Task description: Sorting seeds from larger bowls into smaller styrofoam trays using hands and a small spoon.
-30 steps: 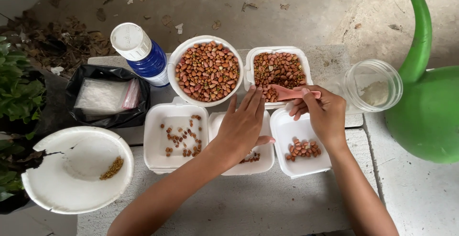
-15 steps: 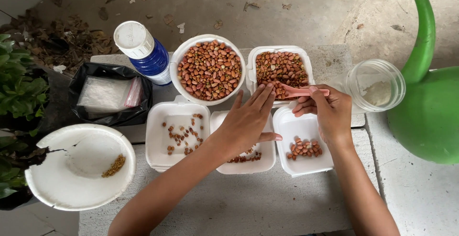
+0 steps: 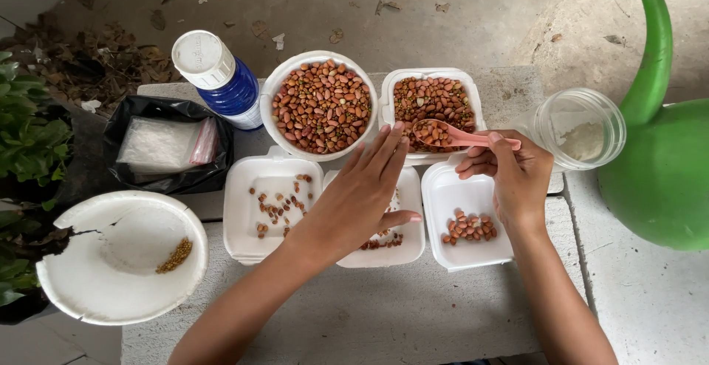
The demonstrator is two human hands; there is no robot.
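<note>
- The right hand [image 3: 517, 180] pinched a pink spoon [image 3: 461, 137], loaded with peanuts, over the square tray [image 3: 432, 84].
- The left hand [image 3: 362, 191] hovered flat, fingers spread and holding nothing, above the middle tray [image 3: 410, 243].
- Risk: a tilt of that heaped spoon could scatter peanuts between trays.
- The foam trays sat touching, light enough to skid if bumped.
- The clear jar [image 3: 580, 127] crowded the right wrist; open bench lay nearest the person.
</note>
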